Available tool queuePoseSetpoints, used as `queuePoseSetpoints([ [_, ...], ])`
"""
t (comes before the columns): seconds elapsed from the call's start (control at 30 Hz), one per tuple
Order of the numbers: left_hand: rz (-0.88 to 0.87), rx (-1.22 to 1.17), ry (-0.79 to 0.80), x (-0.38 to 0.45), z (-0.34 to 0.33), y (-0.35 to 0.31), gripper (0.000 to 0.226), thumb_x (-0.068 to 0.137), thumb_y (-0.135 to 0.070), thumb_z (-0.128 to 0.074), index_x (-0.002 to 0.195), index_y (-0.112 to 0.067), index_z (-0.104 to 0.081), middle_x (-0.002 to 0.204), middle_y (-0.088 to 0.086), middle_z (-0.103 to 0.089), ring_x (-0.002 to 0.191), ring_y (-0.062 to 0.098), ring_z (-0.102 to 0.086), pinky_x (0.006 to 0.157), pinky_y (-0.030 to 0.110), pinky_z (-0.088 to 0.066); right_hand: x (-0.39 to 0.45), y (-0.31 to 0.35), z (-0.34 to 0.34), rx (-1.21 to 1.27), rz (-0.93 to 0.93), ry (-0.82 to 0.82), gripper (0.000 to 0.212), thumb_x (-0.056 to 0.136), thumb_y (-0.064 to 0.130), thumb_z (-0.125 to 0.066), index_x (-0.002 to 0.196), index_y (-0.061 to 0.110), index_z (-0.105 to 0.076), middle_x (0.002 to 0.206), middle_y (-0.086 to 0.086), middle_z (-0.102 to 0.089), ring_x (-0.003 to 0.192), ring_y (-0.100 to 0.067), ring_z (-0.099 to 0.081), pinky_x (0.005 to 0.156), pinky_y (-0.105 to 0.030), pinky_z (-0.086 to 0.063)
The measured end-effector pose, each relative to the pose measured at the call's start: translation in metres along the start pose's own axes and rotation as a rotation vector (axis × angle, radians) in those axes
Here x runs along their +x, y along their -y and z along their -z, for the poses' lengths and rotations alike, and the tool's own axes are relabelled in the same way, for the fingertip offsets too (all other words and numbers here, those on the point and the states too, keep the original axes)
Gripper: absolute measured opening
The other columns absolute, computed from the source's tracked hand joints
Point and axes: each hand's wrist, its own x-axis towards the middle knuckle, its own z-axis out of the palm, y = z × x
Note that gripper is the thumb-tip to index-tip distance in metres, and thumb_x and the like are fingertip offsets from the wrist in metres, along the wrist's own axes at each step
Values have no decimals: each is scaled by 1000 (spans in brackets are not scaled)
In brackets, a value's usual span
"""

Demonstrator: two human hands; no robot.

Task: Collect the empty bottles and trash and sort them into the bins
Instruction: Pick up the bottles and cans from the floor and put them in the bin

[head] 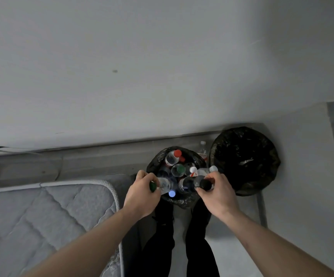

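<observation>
A small bin (154, 164) lined with a black bag stands by the wall, filled with several clear plastic bottles with red, green, white and blue caps. My left hand (142, 191) grips a clear bottle with a green cap (152, 186) at its neck, over the bin's near left rim. My right hand (216, 193) grips a clear bottle with a black cap (204, 184) over the bin's near right rim. To the right stands a larger bin (244, 159) with a black bag, dark inside.
A grey quilted mattress (42, 220) lies at the lower left, its corner close to the small bin. One bottle with a white cap (202, 149) stands on the floor between the bins against the wall. My legs in dark trousers (163, 242) stand just before the bins.
</observation>
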Motion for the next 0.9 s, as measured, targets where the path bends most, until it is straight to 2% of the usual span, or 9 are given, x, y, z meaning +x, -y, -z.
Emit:
queuePoseSetpoints([
  [0.1,9,10,-18,16,-14,-4,7,88,-33,-64,90,-32,-58,106,-14,-42,82,18,-60,75,33,-51,8,3,-2,-30,15,-6,32,81,36,-79,97,32,-51,104,11,-51,90,-12,-59,69,-22,-41],
  [0.23,43,-20,-2,34,-27,-7,9,86,-29,-61,95,-30,-60,110,-11,-44,83,22,-60,76,34,-50,15,4,-6,-37,32,-26,32,81,36,-79,95,32,-51,102,12,-50,85,-9,-58,61,-15,-37],
  [0.33,33,-56,-64,42,-26,-11,9,83,-27,-61,91,-30,-60,105,-14,-47,80,16,-59,75,34,-52,16,0,-9,-21,24,-36,33,79,38,-80,95,33,-51,101,14,-52,86,-8,-59,64,-17,-41],
  [0.43,13,-77,-123,49,-25,-12,9,86,-28,-62,94,-30,-59,105,-15,-46,76,7,-57,68,29,-46,16,-7,-13,-9,32,-35,34,79,38,-81,96,33,-52,102,15,-53,88,-6,-59,67,-19,-42],
  [0.6,-12,33,-66,58,-25,7,23,91,-22,-59,114,-24,-57,121,-5,-47,85,25,-60,75,34,-48,14,-11,-15,22,42,-56,33,80,35,-81,98,32,-54,103,16,-53,90,-5,-60,73,-23,-48],
  [0.73,41,59,-97,60,-20,10,15,90,-24,-58,105,-23,-55,119,-4,-48,81,28,-57,72,35,-44,16,-8,-16,32,59,-97,32,80,32,-80,95,31,-52,101,15,-52,80,-5,-61,69,-26,-50],
  [0.9,9,126,-132,53,-22,16,11,92,-30,-61,97,-24,-54,116,-8,-46,69,24,-55,62,33,-42,25,0,-16,34,50,-149,31,80,30,-80,94,31,-52,100,14,-51,71,-2,-60,68,-32,-54],
])
